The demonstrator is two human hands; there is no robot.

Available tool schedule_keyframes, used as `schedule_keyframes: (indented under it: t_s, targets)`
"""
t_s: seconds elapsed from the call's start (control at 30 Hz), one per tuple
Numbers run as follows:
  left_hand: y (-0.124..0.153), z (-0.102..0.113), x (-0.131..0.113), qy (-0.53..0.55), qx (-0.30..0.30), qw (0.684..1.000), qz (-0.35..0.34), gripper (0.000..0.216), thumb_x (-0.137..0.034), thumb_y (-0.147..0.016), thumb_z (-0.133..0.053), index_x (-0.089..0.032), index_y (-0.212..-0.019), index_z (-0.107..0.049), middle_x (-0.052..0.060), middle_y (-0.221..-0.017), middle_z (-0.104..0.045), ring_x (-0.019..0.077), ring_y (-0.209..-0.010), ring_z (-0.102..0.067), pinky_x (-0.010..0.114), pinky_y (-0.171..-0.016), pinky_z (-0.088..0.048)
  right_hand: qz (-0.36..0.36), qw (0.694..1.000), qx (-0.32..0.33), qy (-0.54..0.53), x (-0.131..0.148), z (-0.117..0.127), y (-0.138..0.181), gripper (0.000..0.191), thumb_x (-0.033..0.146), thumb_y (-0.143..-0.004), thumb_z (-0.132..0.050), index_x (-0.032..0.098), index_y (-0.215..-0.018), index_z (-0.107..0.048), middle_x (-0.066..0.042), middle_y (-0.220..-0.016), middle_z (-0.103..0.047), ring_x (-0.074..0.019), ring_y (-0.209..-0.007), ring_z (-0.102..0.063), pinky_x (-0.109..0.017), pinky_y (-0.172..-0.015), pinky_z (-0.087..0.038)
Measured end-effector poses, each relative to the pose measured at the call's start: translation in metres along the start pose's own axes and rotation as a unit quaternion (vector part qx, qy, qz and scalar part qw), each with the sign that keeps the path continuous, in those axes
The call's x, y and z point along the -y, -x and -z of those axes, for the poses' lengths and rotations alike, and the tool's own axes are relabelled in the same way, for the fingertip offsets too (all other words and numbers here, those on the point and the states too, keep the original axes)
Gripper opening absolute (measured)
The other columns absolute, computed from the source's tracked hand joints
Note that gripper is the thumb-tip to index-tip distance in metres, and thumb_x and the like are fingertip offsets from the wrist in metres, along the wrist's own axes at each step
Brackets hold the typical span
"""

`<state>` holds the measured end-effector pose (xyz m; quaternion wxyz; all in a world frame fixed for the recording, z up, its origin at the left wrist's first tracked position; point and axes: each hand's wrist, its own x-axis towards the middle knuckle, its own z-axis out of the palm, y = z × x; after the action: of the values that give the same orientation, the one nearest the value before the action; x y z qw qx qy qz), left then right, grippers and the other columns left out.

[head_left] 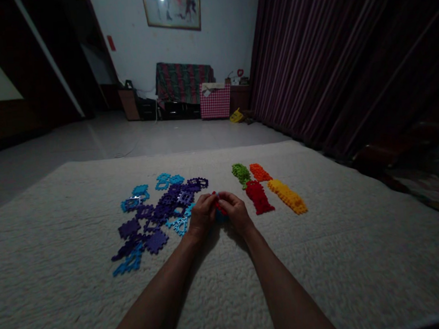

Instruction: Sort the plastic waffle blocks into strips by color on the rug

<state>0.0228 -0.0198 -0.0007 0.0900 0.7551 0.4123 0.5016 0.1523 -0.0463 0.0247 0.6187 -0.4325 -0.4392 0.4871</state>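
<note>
Head view: my left hand [203, 213] and right hand [236, 212] pinch a small red piece [221, 206] between their fingertips, over the pale mat [222, 304]. I judge it light, stiff plastic, slightly slick, best held by its edges. Leftward, purple pieces [156, 240] lie loose; rightward, a red stack [258, 198] and yellow stack [287, 196] rest directly on the mat, uncontained.

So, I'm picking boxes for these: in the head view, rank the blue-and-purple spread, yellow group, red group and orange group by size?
1. Blue-and-purple spread
2. Yellow group and red group: too alike to rank
3. Orange group, though it lies farther from the camera
</note>
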Motion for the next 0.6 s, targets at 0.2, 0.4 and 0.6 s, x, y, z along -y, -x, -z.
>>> schedule_keyframes:
  t_s: [0.2, 0.4, 0.6]
  targets:
    - [-0.004, 0.006, -0.004, 0.029, 0.016, 0.997, 0.076, 0.031, -0.012, -0.079, -0.056, -0.020, -0.104, -0.073, 0.005, -0.093, -0.073, 0.0167, -0.083, -0.066, 0.030, -0.082, -0.054, 0.007, 0.999, -0.046, -0.025, -0.004, 0.005, -0.005, 0.030, 0.028, -0.064, -0.073, 0.021, -0.092, -0.067, -0.001, -0.090, -0.072, -0.0151, -0.082, -0.066, -0.029, -0.079, -0.053]
    - [-0.007, 0.013, -0.013, 0.120, 0.015, 0.982, 0.147, 0.020, -0.022, -0.080, -0.057, -0.019, -0.086, -0.076, 0.004, -0.083, -0.074, 0.0168, -0.079, -0.066, 0.028, -0.076, -0.051, 0.023, 0.999, -0.040, -0.016, -0.005, 0.007, -0.006, 0.033, 0.030, -0.063, -0.072, 0.020, -0.094, -0.067, -0.002, -0.093, -0.073, -0.0164, -0.084, -0.066, -0.030, -0.078, -0.054]
    - [-0.012, 0.015, -0.014, 0.248, 0.015, 0.932, 0.265, 0.027, -0.043, -0.074, -0.068, -0.017, -0.067, -0.070, -0.001, -0.059, -0.064, 0.0121, -0.056, -0.056, 0.023, -0.055, -0.043, 0.030, 0.998, -0.044, 0.034, -0.007, 0.005, -0.005, 0.039, 0.036, -0.065, -0.072, 0.020, -0.100, -0.066, -0.004, -0.097, -0.073, -0.0165, -0.079, -0.066, -0.029, -0.070, -0.054]
